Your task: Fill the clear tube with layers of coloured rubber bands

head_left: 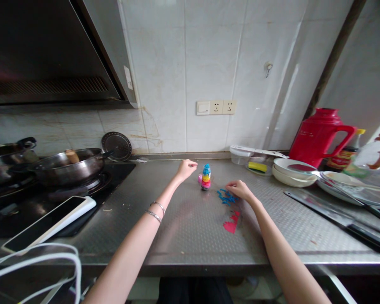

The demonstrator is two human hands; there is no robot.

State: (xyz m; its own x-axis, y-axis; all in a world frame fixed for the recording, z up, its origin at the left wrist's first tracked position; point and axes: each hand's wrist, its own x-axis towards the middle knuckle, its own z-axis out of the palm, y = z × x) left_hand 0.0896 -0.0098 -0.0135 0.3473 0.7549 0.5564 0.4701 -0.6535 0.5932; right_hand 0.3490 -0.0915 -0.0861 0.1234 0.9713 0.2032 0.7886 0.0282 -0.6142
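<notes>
A small upright bottle (pixel 205 177), banded in blue, yellow and pink, stands on the steel counter between my hands. Just left of it, my left hand (pixel 186 169) is raised with thumb and fingers pinched together; whatever lies in the pinch is too small to make out. My right hand (pixel 242 191) is to the bottle's right, its fingertips closed at the top edge of a loose pile of blue strips (pixel 226 198). Nearer to me lies a red piece (pixel 230 226) with a jagged upper edge. Partly behind the bottle sits a small pink thing (pixel 199 178).
On the left are a stove with a steel pan (pixel 68 169) and a white-edged phone-like device (pixel 50 223) with white cables. Along the right stand a yellow sponge (pixel 257 167), stacked bowls (pixel 293 177), a red thermos (pixel 318 135) and a long knife (pixel 323 211).
</notes>
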